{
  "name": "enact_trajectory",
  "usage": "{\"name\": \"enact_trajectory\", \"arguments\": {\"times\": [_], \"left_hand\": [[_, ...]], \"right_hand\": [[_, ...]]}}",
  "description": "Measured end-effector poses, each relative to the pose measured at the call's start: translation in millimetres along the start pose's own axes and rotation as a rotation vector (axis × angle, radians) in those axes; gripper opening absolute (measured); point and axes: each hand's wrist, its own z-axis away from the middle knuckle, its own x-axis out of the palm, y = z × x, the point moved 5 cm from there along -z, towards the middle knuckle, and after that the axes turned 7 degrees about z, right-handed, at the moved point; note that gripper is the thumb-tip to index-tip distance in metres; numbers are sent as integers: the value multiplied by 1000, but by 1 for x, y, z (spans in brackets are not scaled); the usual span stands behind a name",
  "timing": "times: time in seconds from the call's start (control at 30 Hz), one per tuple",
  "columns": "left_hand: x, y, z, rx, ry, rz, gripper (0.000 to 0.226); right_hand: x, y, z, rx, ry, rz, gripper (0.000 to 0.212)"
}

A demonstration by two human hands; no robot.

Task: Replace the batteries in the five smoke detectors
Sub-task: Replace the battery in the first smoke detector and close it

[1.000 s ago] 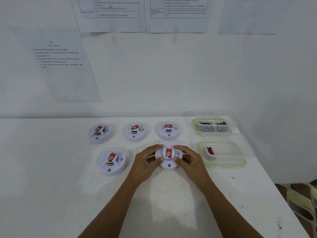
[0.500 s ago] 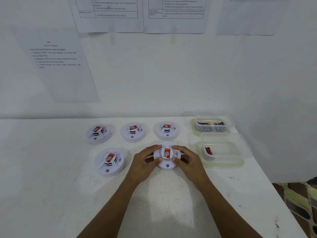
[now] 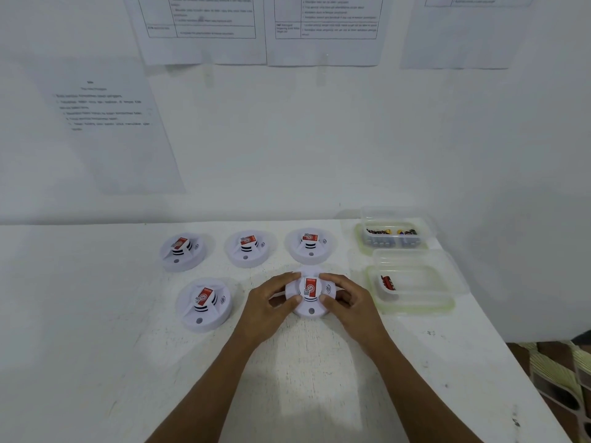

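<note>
The smoke detector (image 3: 311, 310) we are working on sits face up at the right end of the near row, its red label towards us. We grip it from both sides. Our left hand (image 3: 270, 303) curls round the left rim, forefinger over the far edge and thumb on the near edge, and our right hand (image 3: 353, 303) mirrors that on the right rim. Both sets of fingers close snugly on the housing, not spread. It seems to rest on the table (image 3: 319, 378), though we cannot be sure it is not slightly lifted.

Beside it lies the near-left detector (image 3: 204, 303). Behind stand the far-left detector (image 3: 182, 251), the far-middle detector (image 3: 248, 247) and the far-right detector (image 3: 309, 244), all face up and looking closed. To the right are two clear tubs. The far tub (image 3: 391, 243) holds a heap of batteries (image 3: 388, 232). The near tub (image 3: 415, 306) holds one small red-and-black item (image 3: 387, 282) at its left wall, perhaps a spent cell, but it is too small to tell.

We judge this to be the opening step on this unit, since a two-handed hold suits twisting the cover off or flipping the body to reach the battery bay. How many units are done we cannot tell. The next move calls for a firm counter-twist or a clean lift, keeping clear of the far-right detector near our fingertips. Then one hand must come free to swap the cell.
</note>
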Motion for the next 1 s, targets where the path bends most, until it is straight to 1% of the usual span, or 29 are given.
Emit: {"name": "enact_trajectory", "arguments": {"times": [0.73,1.0], "left_hand": [[0,2,1,-16,2,9,42],[1,2,1,-18,4,-20,42]], "right_hand": [[0,1,1,15,-1,-18,38],[-1,-1,2,4,0,-9,37]]}}
